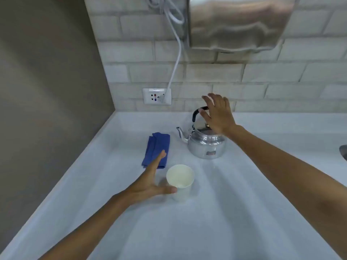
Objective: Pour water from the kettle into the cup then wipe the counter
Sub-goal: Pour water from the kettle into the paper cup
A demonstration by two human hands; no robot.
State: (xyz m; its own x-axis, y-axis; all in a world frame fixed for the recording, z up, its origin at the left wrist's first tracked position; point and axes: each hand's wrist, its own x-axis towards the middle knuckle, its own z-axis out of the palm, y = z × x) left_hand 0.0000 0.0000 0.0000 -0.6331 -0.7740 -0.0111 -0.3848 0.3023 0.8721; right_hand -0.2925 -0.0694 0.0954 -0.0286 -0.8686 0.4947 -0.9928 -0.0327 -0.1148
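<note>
A shiny metal kettle (pixel 205 145) with a black handle stands on the white counter (pixel 216 212), its spout pointing left. My right hand (pixel 218 115) hovers over the handle with fingers spread, holding nothing. A white paper cup (pixel 180 182) stands upright in front of the kettle. My left hand (pixel 152 182) is open beside the cup on its left, the thumb touching the cup's side. A folded blue cloth (pixel 156 149) lies left of the kettle, partly behind my left fingers.
A tiled wall runs behind the counter, with a wall socket (pixel 157 96) and a white cord (pixel 175 64) plugged into it. A steel dispenser (pixel 238 23) hangs above the kettle. A grey side wall closes the left. A metal object (pixel 343 152) shows at the right edge.
</note>
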